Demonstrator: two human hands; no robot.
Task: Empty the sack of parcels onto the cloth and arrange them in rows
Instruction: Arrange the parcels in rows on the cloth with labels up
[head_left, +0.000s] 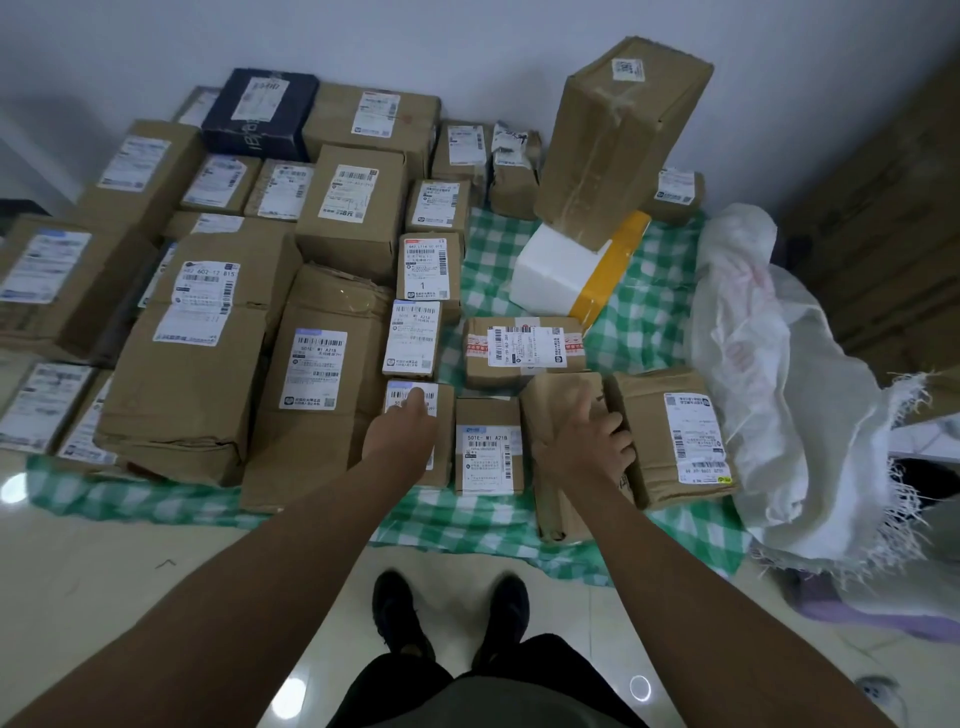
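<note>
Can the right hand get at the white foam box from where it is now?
Probably yes. The right hand rests on a brown parcel in the front row, and the foam box lies farther back. Only a low taped parcel lies between, but a tall box leans on the foam box's top.

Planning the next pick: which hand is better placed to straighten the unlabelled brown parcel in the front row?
Right, probably. The right hand already rests on the unlabelled brown cardboard parcel, fingers over its right edge. The left hand lies further left, on a small labelled brown box.
</note>
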